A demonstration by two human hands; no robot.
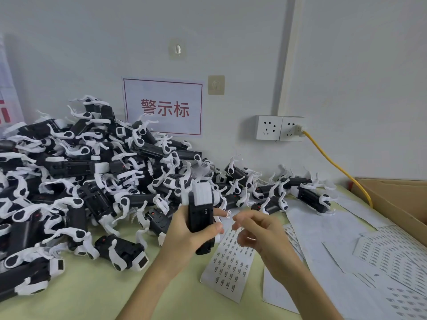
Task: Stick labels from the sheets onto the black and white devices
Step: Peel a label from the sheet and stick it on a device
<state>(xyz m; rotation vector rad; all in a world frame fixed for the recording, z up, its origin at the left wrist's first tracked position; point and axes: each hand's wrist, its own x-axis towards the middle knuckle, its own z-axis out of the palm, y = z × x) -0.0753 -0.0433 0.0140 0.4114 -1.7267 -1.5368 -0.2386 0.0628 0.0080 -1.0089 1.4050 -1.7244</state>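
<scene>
Firmly my left hand [184, 234] clamps stiff, likely light device [200, 215] mid-body; flimsy label [228, 214] clings to fingertip; right hand [256, 232] fingers blurred, cannot tell.

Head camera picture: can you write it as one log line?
left hand: holds device upright | label: at left fingertip, not on device | right hand: near label, blurred | label sheet: flat on table

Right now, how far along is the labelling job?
Done: hard to judge. No stuck label is readable on any device, though bare white sheets lie at the right. In hand: the left hand grips one device, with a small label on its fingertip; the right hand is beside it. Left: the big pile, and a label sheet carrying many labels.
</scene>
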